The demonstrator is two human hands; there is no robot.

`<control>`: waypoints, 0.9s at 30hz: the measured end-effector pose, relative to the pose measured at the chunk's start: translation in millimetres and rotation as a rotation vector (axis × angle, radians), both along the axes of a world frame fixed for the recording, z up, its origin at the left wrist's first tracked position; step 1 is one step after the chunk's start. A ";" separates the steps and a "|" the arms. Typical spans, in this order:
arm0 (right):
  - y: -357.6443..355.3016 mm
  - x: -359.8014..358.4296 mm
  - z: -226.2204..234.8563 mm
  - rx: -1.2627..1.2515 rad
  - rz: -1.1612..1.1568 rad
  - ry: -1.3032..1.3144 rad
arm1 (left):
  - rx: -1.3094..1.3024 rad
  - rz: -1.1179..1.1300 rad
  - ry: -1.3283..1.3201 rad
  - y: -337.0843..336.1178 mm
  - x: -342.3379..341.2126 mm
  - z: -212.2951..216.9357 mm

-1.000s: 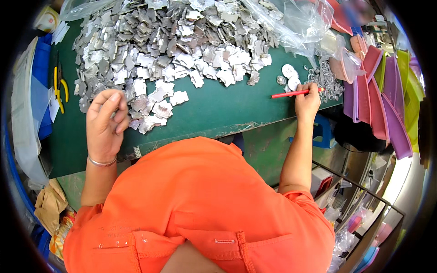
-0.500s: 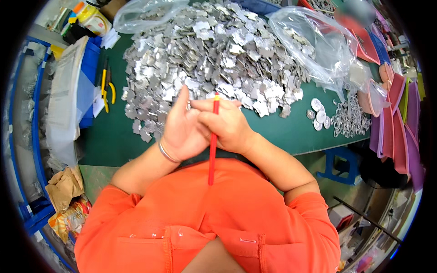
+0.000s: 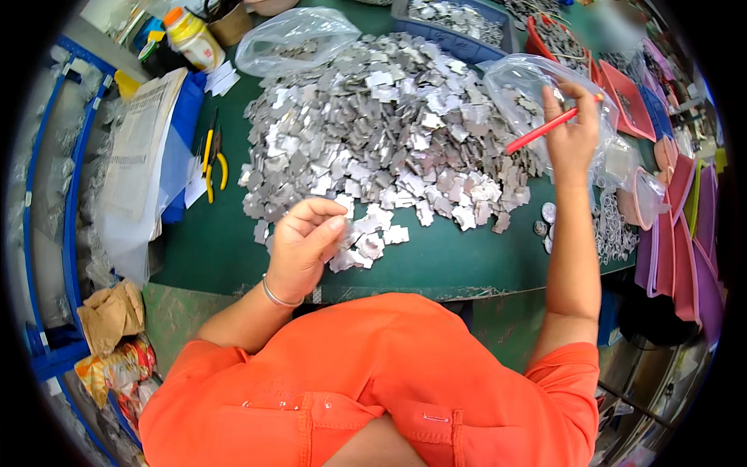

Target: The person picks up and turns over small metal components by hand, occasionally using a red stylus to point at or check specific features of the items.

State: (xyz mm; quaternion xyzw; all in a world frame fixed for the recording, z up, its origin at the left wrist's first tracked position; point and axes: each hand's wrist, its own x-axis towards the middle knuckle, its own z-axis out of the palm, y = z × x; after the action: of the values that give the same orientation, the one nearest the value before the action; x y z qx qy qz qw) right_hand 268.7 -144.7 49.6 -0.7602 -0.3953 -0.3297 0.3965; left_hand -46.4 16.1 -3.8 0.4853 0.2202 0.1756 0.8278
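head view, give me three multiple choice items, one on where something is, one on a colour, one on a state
1. Where do the yellow-handled pliers lie?
A. left of the pile of metal pieces
B. on top of the pile
C. in the blue tray

2. What colour is the stick in the right hand?
A. green
B. red
C. black

3. How is the left hand?
A. flat and open on the green table
B. fingers pinched at the near edge of the pile
C. gripping the pliers

Answers: 1 A, the pliers sit on bare table left of the pile. 2 B, the stick shows plain red. 3 B, its fingertips close on small metal pieces.
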 end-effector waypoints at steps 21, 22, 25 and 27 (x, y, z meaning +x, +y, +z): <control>54.6 -150.9 -84.5 -0.522 0.958 0.073 | 1.405 0.041 0.254 6.9 -10.0 -28.6; 51.6 -145.7 -82.5 -0.524 0.902 0.044 | 1.427 0.039 0.185 7.8 -0.8 -28.6; 50.1 -129.7 -78.4 -0.476 0.830 0.053 | 1.440 0.050 0.113 17.1 27.5 -22.9; 52.5 -118.2 -74.7 -0.331 0.766 0.245 | 1.392 0.096 0.045 25.3 42.9 -21.5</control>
State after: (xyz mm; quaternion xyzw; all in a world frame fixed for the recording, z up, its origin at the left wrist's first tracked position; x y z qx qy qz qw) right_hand 150.5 -92.2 -25.0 -0.6455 -0.6465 0.0016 0.4067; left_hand -3.4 41.5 -25.4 0.8962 0.0944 0.3021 0.3107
